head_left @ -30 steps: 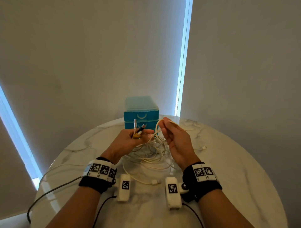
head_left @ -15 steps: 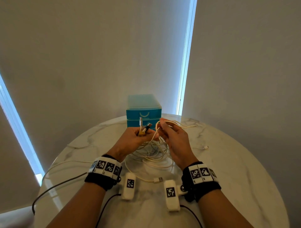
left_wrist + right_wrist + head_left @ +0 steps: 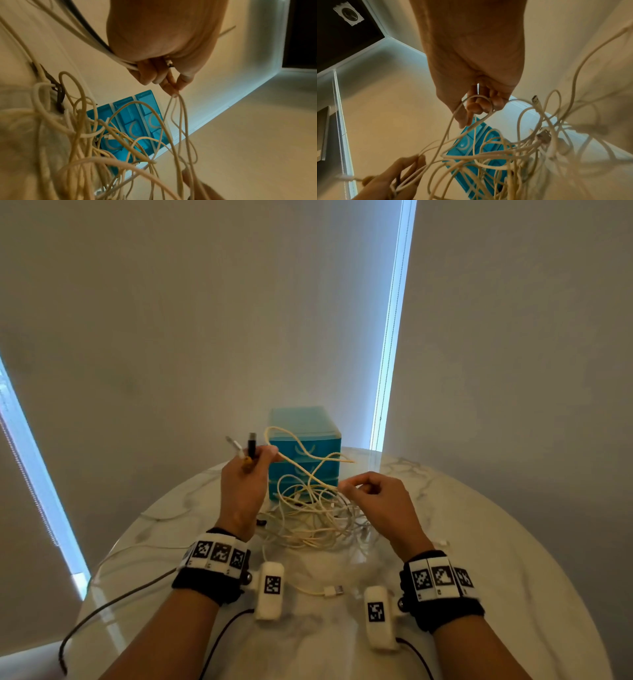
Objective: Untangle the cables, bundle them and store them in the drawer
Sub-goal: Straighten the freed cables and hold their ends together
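Observation:
A tangle of cream and white cables lies on the round marble table in front of a blue three-drawer unit, all drawers closed. My left hand is raised above the table and grips several cable ends, among them a black plug and a white plug. A cream cable loops from it across the drawers. In the left wrist view my left hand pinches strands. My right hand pinches a cream strand to the right; a loop passes its fingers.
A loose USB plug lies on the table between my wrists. A dark cable and a thin white one trail off the left side. A small connector lies at the right. Walls and window blinds stand behind the table.
My hands have drawn apart: the left rose up and left with the plug ends, the right dropped to the right, drawing cream strands out of the tangle.

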The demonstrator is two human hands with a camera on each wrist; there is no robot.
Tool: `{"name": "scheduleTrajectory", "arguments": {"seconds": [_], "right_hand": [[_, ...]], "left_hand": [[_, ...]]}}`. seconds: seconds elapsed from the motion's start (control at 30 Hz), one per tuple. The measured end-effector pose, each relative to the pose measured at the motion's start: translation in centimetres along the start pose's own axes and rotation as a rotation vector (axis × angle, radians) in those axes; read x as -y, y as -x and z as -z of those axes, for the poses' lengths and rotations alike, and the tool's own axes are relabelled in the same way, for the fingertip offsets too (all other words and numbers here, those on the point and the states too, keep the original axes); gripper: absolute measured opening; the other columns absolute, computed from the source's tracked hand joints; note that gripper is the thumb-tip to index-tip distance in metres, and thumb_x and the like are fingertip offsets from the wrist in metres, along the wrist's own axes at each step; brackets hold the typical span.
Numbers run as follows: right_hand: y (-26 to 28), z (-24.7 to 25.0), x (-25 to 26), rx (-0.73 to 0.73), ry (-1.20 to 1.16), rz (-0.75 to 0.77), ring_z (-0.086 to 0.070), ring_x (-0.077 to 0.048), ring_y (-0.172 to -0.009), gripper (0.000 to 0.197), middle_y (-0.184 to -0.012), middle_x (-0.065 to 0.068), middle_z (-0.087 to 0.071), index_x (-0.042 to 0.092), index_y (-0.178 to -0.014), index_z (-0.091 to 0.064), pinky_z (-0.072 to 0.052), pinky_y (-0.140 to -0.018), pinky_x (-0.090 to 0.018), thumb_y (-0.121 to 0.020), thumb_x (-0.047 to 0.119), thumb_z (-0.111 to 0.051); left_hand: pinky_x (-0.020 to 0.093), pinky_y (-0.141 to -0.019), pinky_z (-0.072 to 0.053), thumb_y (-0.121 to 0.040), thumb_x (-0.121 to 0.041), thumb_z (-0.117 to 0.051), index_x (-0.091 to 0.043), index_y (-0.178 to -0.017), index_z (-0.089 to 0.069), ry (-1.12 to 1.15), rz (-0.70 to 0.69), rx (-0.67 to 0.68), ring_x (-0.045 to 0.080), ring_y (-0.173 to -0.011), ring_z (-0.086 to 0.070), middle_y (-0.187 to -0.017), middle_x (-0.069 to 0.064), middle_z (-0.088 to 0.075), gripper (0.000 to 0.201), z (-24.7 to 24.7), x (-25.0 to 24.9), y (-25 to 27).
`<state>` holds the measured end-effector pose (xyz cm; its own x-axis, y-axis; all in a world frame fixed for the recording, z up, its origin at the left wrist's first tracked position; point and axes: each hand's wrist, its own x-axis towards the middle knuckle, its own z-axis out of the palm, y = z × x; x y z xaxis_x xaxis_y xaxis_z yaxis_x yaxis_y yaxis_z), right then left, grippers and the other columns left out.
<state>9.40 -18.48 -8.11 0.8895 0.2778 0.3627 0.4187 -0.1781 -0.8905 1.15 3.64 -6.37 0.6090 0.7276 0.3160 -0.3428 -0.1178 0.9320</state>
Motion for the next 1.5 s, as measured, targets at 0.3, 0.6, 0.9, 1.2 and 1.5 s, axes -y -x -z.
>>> {"name": "scheduleTrajectory", "arguments": {"seconds": [0.3,0.6,0.9,1.2,1.5], "right_hand": [[0.1,0.0,0.4,0.142,0.171,-0.003,-0.063,-0.006,-0.061,0.016,-0.071,0.006,-0.072,0.035,-0.103,-0.082,-0.044,-0.053,-0.008,-0.089,0.043,-0.087],[-0.9,-0.1,2.7,-0.144,-0.528,-0.199,-0.072,-0.015,-0.071,0.024,-0.072,-0.003,-0.07,0.009,-0.092,-0.073,-0.044,-0.055,-0.023,-0.1,0.031,-0.078],[-0.2,1.3,2.7,-0.024,-1.166,-0.337,-0.08,-0.017,-0.108,0.012,-0.095,-0.002,-0.077,0.013,-0.1,-0.069,-0.058,-0.063,-0.016,-0.104,0.025,-0.071],[-0.1,0.2,2.2,0.115,-0.965,-0.352,-0.079,-0.015,-0.098,0.02,-0.093,-0.004,-0.078,0.008,-0.098,-0.073,-0.056,-0.061,-0.017,-0.104,0.026,-0.071],[1.6,-1.8,1.8,0.175,-0.277,-0.273,-0.072,-0.014,-0.062,0.016,-0.08,-0.013,-0.079,0.002,-0.099,-0.073,-0.053,-0.054,-0.02,-0.1,0.017,-0.077]], "left_hand": [[0.021,-0.039,-0.019,-0.1,-0.03,-0.076,-0.022,-0.086,-0.082,0.335,0.092,-0.033,0.004,-0.039,-0.023,-0.098,0.001,-0.081,0.017,1.3,-0.6,-1.1],[0.022,-0.041,-0.022,-0.099,-0.048,-0.073,-0.017,-0.112,-0.081,0.11,0.089,0.343,0.009,-0.047,-0.024,-0.109,0.0,-0.079,0.034,0.8,-1.1,0.1],[0.019,-0.073,-0.049,-0.098,-0.045,-0.074,-0.024,-0.112,-0.081,-0.314,0.097,0.738,-0.006,-0.081,-0.072,-0.096,-0.01,-0.083,0.026,-1.2,-2.5,3.4],[0.024,-0.046,-0.017,-0.104,-0.067,-0.047,-0.025,-0.128,-0.075,-0.002,0.226,0.544,0.011,-0.052,-0.021,-0.118,-0.001,-0.081,0.056,-1.5,-2.4,2.7],[0.023,-0.047,-0.027,-0.092,-0.051,-0.078,-0.021,-0.106,-0.085,-0.055,0.13,0.521,0.006,-0.046,-0.036,-0.072,-0.003,-0.068,0.034,-1.2,-2.1,2.8]]}}
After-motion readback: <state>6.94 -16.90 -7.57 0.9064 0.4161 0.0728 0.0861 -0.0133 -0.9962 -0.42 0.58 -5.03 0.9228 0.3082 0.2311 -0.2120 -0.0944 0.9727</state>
